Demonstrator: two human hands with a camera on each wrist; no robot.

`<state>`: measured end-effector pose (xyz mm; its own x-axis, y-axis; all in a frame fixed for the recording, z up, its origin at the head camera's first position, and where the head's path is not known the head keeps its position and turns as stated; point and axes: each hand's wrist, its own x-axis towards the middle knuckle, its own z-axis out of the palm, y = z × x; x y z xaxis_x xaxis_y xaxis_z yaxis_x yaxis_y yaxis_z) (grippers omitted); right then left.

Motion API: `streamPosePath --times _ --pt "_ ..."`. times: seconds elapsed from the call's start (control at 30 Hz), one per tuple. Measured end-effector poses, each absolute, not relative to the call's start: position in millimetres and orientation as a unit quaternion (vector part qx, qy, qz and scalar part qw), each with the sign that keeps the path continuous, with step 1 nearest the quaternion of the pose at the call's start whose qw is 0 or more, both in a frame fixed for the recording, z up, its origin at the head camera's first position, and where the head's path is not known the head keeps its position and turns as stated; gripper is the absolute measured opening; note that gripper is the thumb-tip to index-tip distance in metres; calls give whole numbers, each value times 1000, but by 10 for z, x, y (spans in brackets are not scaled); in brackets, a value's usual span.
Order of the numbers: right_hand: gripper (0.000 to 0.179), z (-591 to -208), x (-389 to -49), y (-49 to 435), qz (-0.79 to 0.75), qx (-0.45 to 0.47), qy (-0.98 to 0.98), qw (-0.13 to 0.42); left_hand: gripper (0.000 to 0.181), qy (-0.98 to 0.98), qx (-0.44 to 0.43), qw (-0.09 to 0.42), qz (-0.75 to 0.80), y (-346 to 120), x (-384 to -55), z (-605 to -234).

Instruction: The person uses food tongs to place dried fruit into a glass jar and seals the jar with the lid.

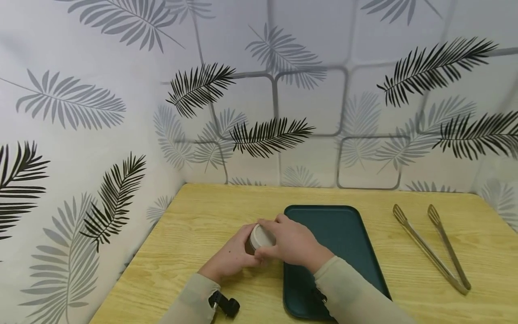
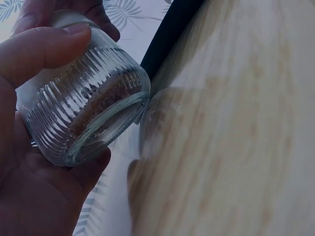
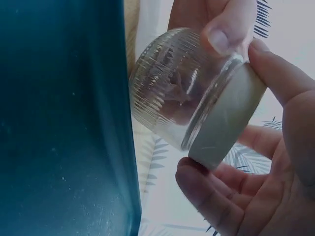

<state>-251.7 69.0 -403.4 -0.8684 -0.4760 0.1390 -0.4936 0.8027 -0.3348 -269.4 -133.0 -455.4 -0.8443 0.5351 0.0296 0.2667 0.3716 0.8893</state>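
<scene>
Both hands are on a small ribbed glass jar (image 2: 93,98) with a pale lid (image 1: 262,237), just left of the tray. My left hand (image 1: 231,254) grips the glass body, its thumb along the upper side in the left wrist view. From the other side, my right hand (image 1: 294,241) holds the lid by its rim, with thumb and fingers spread around it. The lid (image 3: 229,118) sits on the jar's mouth. Something brownish shows through the glass near the base in the left wrist view. The jar's base is close over the tabletop.
A dark green rectangular tray (image 1: 344,234) lies under and beside the right forearm. Metal tongs (image 1: 433,252) lie spread on the right of the wooden table (image 1: 202,211). Behind and to the left stands a leaf-patterned wall covering (image 1: 251,99).
</scene>
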Motion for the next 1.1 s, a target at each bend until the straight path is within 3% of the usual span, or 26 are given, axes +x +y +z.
streamPosePath --times 0.2,0.53,0.7,1.1 --pt "84 -4050 -2534 756 227 253 -940 -29 81 823 260 125 489 -1319 -2697 -4560" --pt "77 -3966 -2593 899 210 404 -889 -43 83 818 256 136 497 -1349 -2699 -4556" --pt "69 -4001 -2590 846 181 371 -910 -19 81 823 253 133 491 -1360 -2696 -4545" --pt "79 -4085 -2537 758 218 297 -930 -18 82 835 254 113 475 -1360 -2703 -4581"
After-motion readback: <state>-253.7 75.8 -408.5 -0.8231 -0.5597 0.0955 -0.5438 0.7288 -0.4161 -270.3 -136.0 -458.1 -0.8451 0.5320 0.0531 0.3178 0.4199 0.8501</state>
